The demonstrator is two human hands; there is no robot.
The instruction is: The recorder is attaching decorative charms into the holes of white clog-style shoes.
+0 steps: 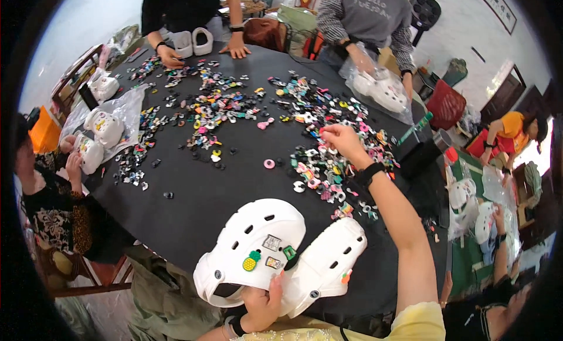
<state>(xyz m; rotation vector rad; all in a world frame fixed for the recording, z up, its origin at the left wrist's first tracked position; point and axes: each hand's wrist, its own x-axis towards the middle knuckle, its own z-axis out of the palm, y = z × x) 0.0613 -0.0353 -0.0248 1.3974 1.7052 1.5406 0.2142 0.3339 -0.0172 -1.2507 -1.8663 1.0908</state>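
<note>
White clog (249, 223) in curled left hand (262, 307)

You have two white clogs (326, 256) before you, with four charms (251, 260) visible on the left one and one orange charm (346, 276) on the right. Count three clogs (107, 130) at far left and two clogs (202, 43) opposite. Loose charms (202, 121) are too numerous to count.

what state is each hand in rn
Left hand: closed, holding the white clog with the pineapple charm.
Right hand: fingers closed, apparently pinching a small red charm.
</note>
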